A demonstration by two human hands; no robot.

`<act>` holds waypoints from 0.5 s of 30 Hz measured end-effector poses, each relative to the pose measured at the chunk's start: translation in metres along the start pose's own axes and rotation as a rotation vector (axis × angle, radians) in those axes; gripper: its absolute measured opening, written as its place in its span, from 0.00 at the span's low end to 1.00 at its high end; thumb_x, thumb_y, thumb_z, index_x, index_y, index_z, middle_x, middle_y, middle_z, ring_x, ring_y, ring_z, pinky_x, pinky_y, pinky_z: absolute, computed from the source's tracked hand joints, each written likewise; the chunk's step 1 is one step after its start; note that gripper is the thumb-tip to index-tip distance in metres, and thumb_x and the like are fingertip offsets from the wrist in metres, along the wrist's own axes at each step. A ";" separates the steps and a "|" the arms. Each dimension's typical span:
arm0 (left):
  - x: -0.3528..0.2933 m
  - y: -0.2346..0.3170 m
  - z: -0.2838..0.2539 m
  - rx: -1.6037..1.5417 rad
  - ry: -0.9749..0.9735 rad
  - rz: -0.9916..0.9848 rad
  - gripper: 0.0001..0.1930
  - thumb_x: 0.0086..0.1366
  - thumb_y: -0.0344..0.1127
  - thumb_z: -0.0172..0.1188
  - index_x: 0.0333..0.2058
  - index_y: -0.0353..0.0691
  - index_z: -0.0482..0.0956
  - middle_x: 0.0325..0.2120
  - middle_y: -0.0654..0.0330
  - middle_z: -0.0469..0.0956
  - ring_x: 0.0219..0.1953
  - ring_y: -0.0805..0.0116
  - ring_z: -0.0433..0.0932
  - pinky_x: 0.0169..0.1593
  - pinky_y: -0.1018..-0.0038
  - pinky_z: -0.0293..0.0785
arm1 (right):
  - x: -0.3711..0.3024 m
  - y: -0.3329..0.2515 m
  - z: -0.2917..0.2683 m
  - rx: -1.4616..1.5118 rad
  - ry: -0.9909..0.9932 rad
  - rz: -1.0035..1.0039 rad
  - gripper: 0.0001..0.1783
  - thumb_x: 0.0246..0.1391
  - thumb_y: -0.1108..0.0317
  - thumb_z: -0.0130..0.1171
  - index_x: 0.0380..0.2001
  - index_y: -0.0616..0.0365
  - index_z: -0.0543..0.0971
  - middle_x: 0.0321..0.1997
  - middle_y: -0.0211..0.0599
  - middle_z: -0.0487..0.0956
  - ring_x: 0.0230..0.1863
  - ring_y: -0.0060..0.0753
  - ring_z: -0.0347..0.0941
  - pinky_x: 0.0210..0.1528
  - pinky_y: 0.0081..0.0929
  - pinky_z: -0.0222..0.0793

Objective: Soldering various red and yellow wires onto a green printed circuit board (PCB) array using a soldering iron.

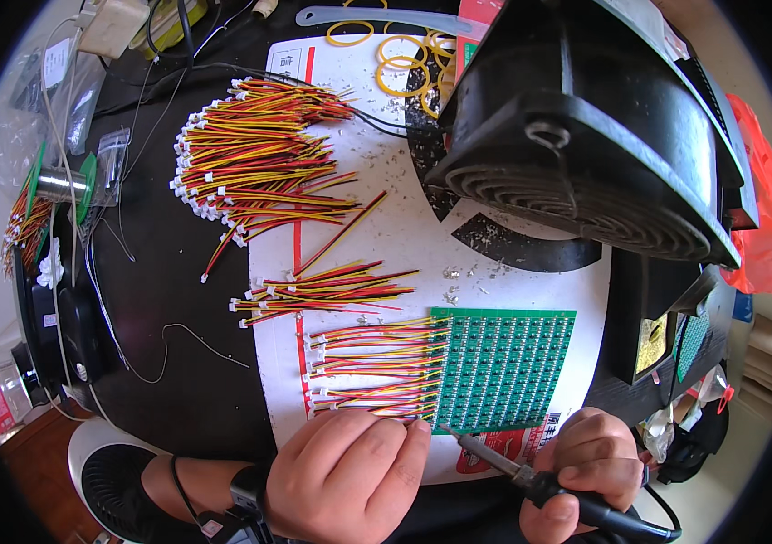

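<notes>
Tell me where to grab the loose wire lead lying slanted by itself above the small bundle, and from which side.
Pinch the loose lead near its white plug end at the lower left, coming from the left over the black mat. That end lies apart from the other wires, while its bare upper-right end points toward the black fan housing, which crowds that side.

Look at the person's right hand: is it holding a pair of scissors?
No: the right hand grips a black-handled soldering iron, its tip pointing toward the lower left corner of the green circuit board.
</notes>
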State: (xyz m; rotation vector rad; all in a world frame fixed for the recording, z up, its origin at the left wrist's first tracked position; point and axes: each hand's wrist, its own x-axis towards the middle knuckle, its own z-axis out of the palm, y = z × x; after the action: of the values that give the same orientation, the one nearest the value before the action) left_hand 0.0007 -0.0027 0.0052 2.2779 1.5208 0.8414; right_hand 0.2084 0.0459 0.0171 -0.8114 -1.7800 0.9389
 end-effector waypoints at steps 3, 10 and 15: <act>-0.002 0.001 0.001 0.013 0.000 -0.017 0.11 0.47 0.21 0.65 0.33 0.31 0.84 0.27 0.57 0.76 0.28 0.61 0.77 0.32 0.70 0.77 | -0.001 0.005 -0.001 0.028 0.046 -0.070 0.12 0.49 0.72 0.64 0.32 0.68 0.73 0.19 0.38 0.70 0.17 0.30 0.66 0.19 0.27 0.61; -0.004 -0.001 0.001 0.010 -0.009 -0.016 0.10 0.48 0.21 0.65 0.33 0.31 0.84 0.27 0.57 0.76 0.28 0.62 0.77 0.33 0.71 0.77 | 0.001 0.002 -0.001 -0.028 -0.055 -0.093 0.11 0.49 0.72 0.65 0.30 0.67 0.73 0.19 0.34 0.70 0.17 0.29 0.65 0.19 0.26 0.61; -0.004 -0.002 0.002 0.021 0.022 0.008 0.09 0.48 0.21 0.66 0.32 0.32 0.84 0.27 0.58 0.76 0.27 0.62 0.76 0.32 0.71 0.76 | 0.001 0.001 0.000 -0.069 -0.067 -0.086 0.10 0.49 0.73 0.65 0.30 0.66 0.74 0.19 0.34 0.71 0.17 0.29 0.66 0.19 0.26 0.61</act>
State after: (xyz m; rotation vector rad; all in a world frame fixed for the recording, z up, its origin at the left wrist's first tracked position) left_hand -0.0010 -0.0057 0.0016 2.2986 1.5376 0.8595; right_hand 0.2086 0.0468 0.0169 -0.7477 -1.8990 0.8619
